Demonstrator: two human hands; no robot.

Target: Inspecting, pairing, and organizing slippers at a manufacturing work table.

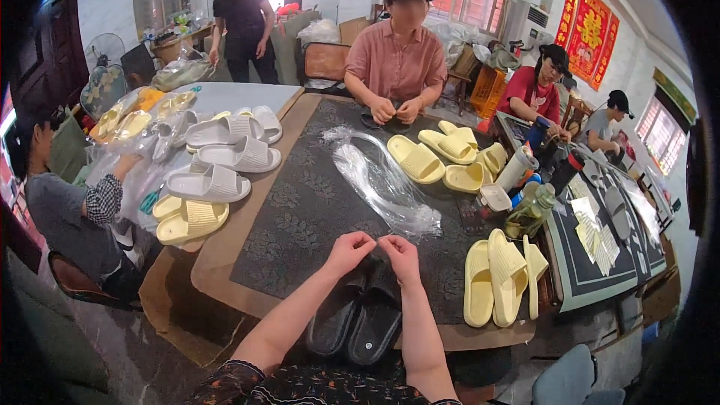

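Black round-heeled slippers (373,330) lie near pinched left hand (349,253) and right hand (400,259), grip contents unclear.

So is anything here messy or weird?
Only a little: the rightmost yellow slipper near the table's right edge seems tipped on its side, while the grey slippers on the left lie sole down. I can't see anything spilled or broken.

Whether the left hand (347,253) and right hand (403,259) pinch anything is too small to tell, the forearms (289,315) partly cover the pair of black slippers (373,328), and the lower edge cuts off the patterned black top (330,388) and a blue chair (564,379).
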